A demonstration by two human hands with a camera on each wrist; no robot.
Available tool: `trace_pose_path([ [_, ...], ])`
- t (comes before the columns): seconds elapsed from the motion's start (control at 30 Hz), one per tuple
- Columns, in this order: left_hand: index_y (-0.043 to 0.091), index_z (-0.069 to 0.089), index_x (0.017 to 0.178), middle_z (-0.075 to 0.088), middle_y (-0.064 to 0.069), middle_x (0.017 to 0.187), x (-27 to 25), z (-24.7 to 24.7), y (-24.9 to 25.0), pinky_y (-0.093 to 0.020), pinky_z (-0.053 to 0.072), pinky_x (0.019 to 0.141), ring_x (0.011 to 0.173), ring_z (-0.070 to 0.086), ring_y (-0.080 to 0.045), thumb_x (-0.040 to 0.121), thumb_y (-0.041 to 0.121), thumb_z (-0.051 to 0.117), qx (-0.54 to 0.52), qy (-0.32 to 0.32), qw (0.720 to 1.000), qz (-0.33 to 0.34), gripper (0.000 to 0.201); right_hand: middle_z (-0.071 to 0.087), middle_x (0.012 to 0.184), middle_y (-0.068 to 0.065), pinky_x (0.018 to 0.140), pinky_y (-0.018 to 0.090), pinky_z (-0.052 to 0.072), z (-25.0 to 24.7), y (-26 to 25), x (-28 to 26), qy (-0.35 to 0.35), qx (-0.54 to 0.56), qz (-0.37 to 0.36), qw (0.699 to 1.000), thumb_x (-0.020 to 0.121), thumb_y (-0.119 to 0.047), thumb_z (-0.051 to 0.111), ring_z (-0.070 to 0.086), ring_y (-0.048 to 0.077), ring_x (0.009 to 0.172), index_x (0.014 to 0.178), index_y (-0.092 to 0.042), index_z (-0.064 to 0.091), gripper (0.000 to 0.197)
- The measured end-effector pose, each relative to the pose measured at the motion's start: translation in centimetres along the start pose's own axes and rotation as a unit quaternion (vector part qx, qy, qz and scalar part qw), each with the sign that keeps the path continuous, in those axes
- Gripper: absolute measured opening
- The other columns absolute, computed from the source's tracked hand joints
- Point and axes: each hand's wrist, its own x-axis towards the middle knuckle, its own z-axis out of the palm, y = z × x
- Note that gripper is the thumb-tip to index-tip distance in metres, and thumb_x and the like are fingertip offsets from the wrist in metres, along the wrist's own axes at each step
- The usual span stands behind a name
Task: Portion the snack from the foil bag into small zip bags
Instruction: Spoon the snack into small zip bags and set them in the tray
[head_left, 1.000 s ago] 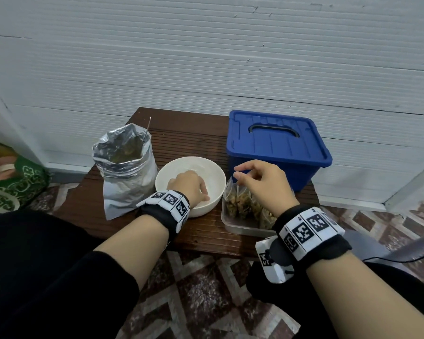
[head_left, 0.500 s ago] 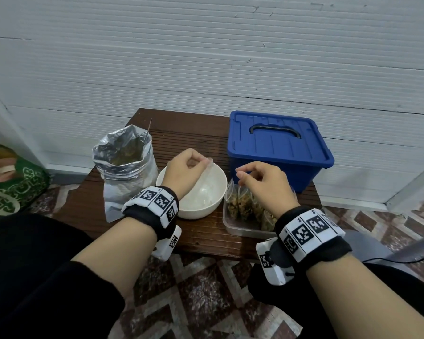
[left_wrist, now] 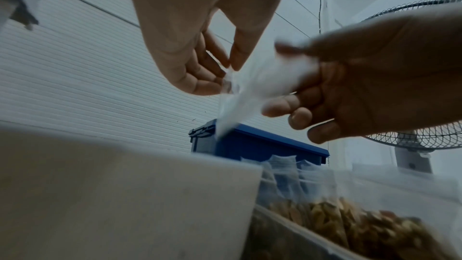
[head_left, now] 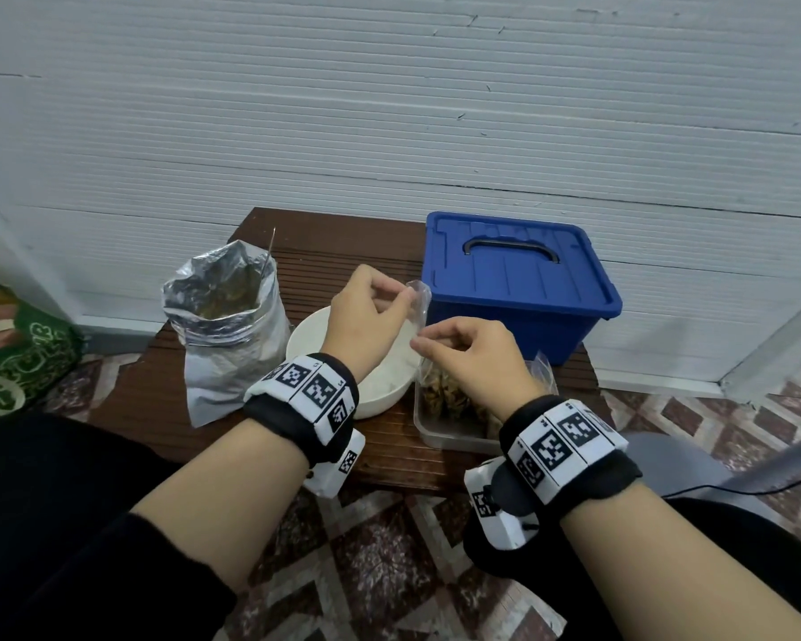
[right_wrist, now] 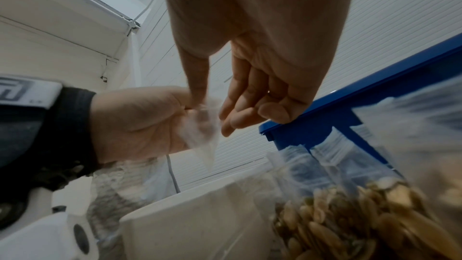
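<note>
While both hands' fingers (left_wrist: 235,60) pinch an empty zip bag (head_left: 418,302) over the bowl (head_left: 380,395), its slick film could slip free.

- Crinkled silver foil bag (head_left: 225,326): shiny, creased metallic film.
- Small clear zip bag (head_left: 417,303): thin, glossy transparent plastic.
- Round white bowl (head_left: 380,394): smooth, matt-looking.
- Blue lidded box (head_left: 519,282): smooth hard plastic, slight sheen.
- Dark brown table (head_left: 324,252): ribbed wood.
- Clear rectangular tray (head_left: 445,438): translucent plastic.
</note>
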Motion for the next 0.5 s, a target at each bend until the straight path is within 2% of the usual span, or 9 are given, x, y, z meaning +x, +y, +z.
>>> trace_pose_path([
  [0.07,0.019,0.052,0.101,0.067,0.000,0.089,0.1,-0.1,0.0,-0.013,0.049,0.068,0.075,0.067,-0.005,0.091,0.016,0.064,-0.027,-0.008,1.000,-0.008,0.015,0.070,0.074,-0.008,0.070,0.014,0.048,-0.1,0.2,0.2,0.022,0.010,-0.001,1.000,0.087,-0.024,0.067,0.064,0.000,0.073,0.087,-0.020,0.073,0.007],
  [0.13,0.023,0.053,0.105,0.065,0.002,0.083,0.3,-0.2,0.0,-0.019,0.052,0.070,0.069,0.065,-0.006,0.092,0.016,0.061,-0.033,-0.021,0.999,-0.024,0.016,0.071,0.075,-0.007,0.071,0.016,0.049,-0.3,0.4,0.5,0.049,0.022,0.010,0.999,0.089,-0.022,0.064,0.065,0.004,0.074,0.084,-0.019,0.072,0.009],
  [0.2,0.023,0.060,0.099,0.063,0.005,0.076,0.3,-0.3,0.0,-0.026,0.052,0.071,0.065,0.060,-0.007,0.093,0.016,0.059,-0.043,-0.042,0.997,-0.048,0.009,0.070,0.078,-0.003,0.072,0.022,0.051,-0.4,0.6,0.7,0.070,0.034,0.022,0.997,0.090,-0.021,0.062,0.064,0.010,0.075,0.085,-0.018,0.070,0.010],
  [0.3,0.015,0.065,0.088,0.062,0.005,0.063,0.2,-0.4,0.0,-0.025,0.050,0.067,0.062,0.059,-0.008,0.094,0.012,0.057,-0.091,-0.066,0.989,-0.091,0.011,0.067,0.079,-0.001,0.076,0.030,0.051,-0.6,0.8,1.0,0.086,0.048,0.032,0.995,0.092,-0.017,0.060,0.062,0.014,0.075,0.086,-0.017,0.069,0.010],
  [0.4,0.012,0.064,0.087,0.065,-0.003,0.070,-0.1,-0.5,0.0,-0.024,0.051,0.068,0.065,0.062,-0.010,0.093,0.007,0.056,-0.136,-0.080,0.980,-0.122,0.012,0.066,0.079,-0.005,0.074,0.032,0.052,-0.9,0.9,1.2,0.094,0.049,0.042,0.993,0.093,-0.016,0.058,0.061,0.013,0.076,0.084,-0.023,0.067,0.015],
  [0.5,0.009,0.065,0.087,0.068,-0.013,0.084,-0.1,-0.6,-0.1,-0.025,0.055,0.073,0.078,0.065,-0.017,0.091,0.002,0.058,-0.163,-0.082,0.973,-0.140,0.011,0.070,0.083,0.003,0.079,0.040,0.056,-1.2,1.0,1.2,0.105,0.060,0.055,0.991,0.092,-0.018,0.060,0.065,0.021,0.081,0.082,-0.027,0.067,0.015],
])
